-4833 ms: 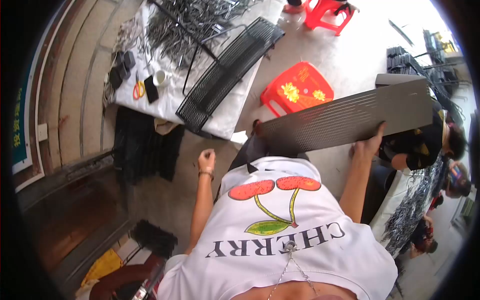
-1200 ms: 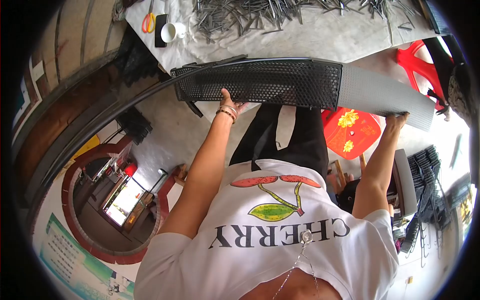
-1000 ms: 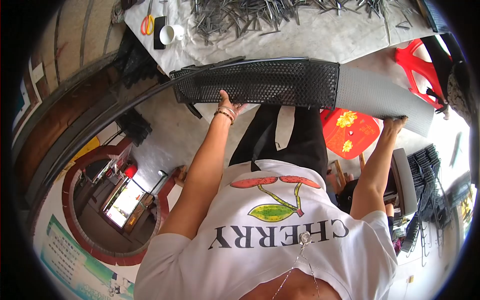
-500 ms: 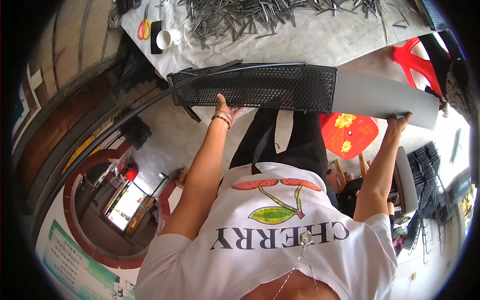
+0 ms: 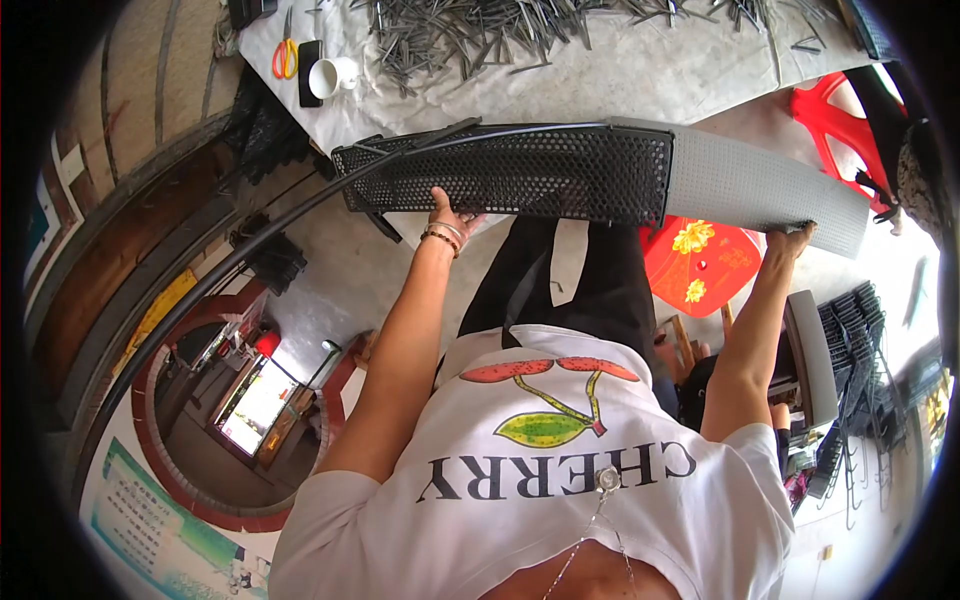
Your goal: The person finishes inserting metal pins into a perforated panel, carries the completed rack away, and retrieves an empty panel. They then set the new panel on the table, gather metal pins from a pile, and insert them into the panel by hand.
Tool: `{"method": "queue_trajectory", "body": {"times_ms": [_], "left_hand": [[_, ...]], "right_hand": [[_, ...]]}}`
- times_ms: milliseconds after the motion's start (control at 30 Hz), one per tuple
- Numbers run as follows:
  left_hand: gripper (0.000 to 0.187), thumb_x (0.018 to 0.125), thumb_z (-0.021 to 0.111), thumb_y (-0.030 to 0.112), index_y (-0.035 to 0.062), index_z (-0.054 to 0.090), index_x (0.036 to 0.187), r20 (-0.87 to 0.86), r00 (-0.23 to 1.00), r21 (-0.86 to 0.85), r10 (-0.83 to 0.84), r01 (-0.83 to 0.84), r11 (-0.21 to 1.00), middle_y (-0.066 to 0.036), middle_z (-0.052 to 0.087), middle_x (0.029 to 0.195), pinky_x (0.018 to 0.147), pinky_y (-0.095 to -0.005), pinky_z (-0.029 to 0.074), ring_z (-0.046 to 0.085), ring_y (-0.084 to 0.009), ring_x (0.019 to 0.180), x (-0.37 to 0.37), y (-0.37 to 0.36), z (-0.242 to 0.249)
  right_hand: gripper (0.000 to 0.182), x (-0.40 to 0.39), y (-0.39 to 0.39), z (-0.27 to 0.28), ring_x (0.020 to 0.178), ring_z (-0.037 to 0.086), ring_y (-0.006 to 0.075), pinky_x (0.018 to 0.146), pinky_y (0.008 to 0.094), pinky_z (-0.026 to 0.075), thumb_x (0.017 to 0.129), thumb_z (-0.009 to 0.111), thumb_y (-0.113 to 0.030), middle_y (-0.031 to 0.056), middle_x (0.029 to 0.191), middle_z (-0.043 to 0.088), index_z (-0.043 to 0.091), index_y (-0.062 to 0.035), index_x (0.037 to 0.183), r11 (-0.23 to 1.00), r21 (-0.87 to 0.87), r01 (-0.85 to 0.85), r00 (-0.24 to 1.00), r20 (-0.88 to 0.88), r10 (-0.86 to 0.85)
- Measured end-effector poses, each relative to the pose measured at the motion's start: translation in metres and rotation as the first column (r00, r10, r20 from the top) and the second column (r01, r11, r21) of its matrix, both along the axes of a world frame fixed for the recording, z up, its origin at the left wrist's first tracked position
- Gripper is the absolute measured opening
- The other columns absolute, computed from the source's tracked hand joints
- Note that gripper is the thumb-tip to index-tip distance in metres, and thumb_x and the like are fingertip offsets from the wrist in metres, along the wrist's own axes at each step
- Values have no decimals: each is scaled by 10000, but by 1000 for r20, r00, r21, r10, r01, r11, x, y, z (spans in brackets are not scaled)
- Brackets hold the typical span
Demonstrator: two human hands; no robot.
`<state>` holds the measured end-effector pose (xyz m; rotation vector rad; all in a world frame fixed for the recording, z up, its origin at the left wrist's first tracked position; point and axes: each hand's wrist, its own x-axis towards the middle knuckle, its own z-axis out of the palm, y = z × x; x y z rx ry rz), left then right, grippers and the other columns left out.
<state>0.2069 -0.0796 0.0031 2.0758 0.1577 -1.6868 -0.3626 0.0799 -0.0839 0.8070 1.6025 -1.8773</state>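
Black mesh frame (image 5: 560,180) just beside table (image 5: 690,85), grey panel (image 5: 765,190) jutting past right end. Left hand (image 5: 450,220) holding frame's lower edge, right hand (image 5: 790,240) clamped on panel. Uneven support could skew panel.

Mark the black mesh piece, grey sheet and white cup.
black mesh piece (image 5: 550,180): head view, middle of its mesh face
grey sheet (image 5: 765,185): head view, middle of its visible stretch
white cup (image 5: 338,76): head view, outer side

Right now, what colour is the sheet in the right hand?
The sheet is grey, finely dotted; the head view shows it.
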Motion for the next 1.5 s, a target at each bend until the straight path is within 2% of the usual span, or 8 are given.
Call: {"method": "queue_trajectory", "body": {"times_ms": [433,700,800,1033,1267,1400,1433,1500], "left_hand": [[704,819,302,625,86,338,1270,-1,998,-19,-67,67,998,-118,441,1249,953,-475,403,450,-302,1138,-4,-2,6],[731,801,340,637,84,315,1279,32,999,10,-9,9,1000,-148,425,1244,933,-506,409,431,-312,1148,-3,-2,2],[767,776,367,658,83,302,1279,115,993,66,-25,18,998,-177,395,1249,911,-539,411,409,-325,1157,-6,-3,7],[799,777,352,676,102,247,1324,42,998,34,-55,53,998,-163,355,1319,874,-546,434,374,-359,1201,1,-1,4],[810,771,357,686,108,239,1326,63,998,23,-22,20,1000,-140,341,1333,836,-537,462,357,-369,1207,-4,-1,6],[763,784,345,678,106,299,1287,72,997,-19,-38,39,999,-136,405,1281,835,-536,464,427,-346,1155,-4,2,4],[836,756,395,670,106,184,1337,-29,998,-64,-54,52,997,-222,221,1359,894,-560,415,293,-371,1242,1,2,5],[836,758,393,670,97,193,1333,-14,1000,-66,-14,13,998,-227,221,1355,893,-560,416,290,-374,1242,1,5,1]], "right_hand": [[577,37,8,19,1234,338,302,1028,505,234,859,368,-533,63,1336,393,416,-140,1279,1000,-2,9,998,-67,-9],[576,112,-36,23,1218,335,310,1015,479,277,904,264,-513,98,1332,349,348,-95,1293,973,-221,-71,997,-45,63],[594,159,-49,27,1213,340,312,1012,477,279,895,282,-533,101,1322,360,348,-97,1293,975,-202,-92,995,13,96],[608,214,-57,48,1188,373,315,984,519,309,841,423,-555,94,1296,396,383,-129,1273,954,-299,0,973,219,69],[609,217,-60,58,1219,349,323,1010,494,295,865,401,-519,115,1327,371,352,-95,1300,943,-329,46,988,154,6],[612,221,-54,47,1224,339,335,1015,510,276,874,357,-525,124,1334,358,346,-90,1304,944,-329,24,998,69,-1],[617,220,-56,47,1225,336,340,1017,513,271,876,343,-530,125,1337,353,343,-87,1306,949,-315,23,999,51,-7],[626,223,-57,45,1228,328,348,1019,517,264,879,320,-536,130,1342,344,334,-84,1311,955,-295,26,1000,23,-20]]}}
